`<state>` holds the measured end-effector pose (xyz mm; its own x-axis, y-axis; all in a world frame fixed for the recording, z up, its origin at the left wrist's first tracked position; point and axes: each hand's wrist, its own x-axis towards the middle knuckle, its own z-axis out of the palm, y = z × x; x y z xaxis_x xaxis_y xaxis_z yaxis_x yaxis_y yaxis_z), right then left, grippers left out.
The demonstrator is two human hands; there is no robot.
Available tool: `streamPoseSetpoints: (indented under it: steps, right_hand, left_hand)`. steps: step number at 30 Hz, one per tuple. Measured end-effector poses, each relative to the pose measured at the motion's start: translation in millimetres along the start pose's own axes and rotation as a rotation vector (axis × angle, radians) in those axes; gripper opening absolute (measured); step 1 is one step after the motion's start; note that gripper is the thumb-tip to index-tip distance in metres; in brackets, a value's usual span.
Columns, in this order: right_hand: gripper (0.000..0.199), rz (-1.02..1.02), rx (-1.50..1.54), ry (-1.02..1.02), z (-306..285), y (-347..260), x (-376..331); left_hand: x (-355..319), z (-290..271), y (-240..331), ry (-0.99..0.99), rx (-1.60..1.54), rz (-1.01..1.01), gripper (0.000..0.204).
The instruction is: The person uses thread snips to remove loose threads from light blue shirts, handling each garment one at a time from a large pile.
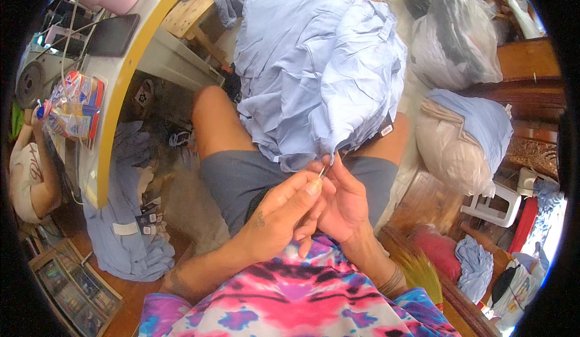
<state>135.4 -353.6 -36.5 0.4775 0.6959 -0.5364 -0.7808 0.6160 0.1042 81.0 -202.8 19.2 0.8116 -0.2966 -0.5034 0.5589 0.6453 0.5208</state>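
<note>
Item: light blue garment, bunched in a large heap across the seated person's knees and lap, its lower edge hanging down to the hands. White tags are seen on it at the top and at the right side.

Left hand: raised in front of the chest, thumb and forefinger pinched shut on a small thin metal tool, a needle or small snips; which it is cannot be told. Its tip is held at the garment's edge.

Right hand: set just beside the left, touching it, fingers closed on the hem of the blue cloth and holding it up to the tool.

Handling note, as a judgement: the hem is best kept taut between the two hands, with only a short stretch of cloth exposed, so that the tip meets thread and not fabric; the heap should be kept steady on the knees so its weight does not drag the edge away.

Surroundings: white counter with yellow rim at left, carrying a dark tablet and a snack packet; more blue garments on the floor; filled clear bags at right.
</note>
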Motion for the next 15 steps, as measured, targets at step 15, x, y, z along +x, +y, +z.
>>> streamPoseSetpoints:
  steps: [15]
  right_hand:
    - [0.033,0.045,-0.081,-0.033,-0.3,0.9,0.5]
  left_hand:
    - [4.5,-3.0,-5.2,0.003,-0.017,0.030,0.047]
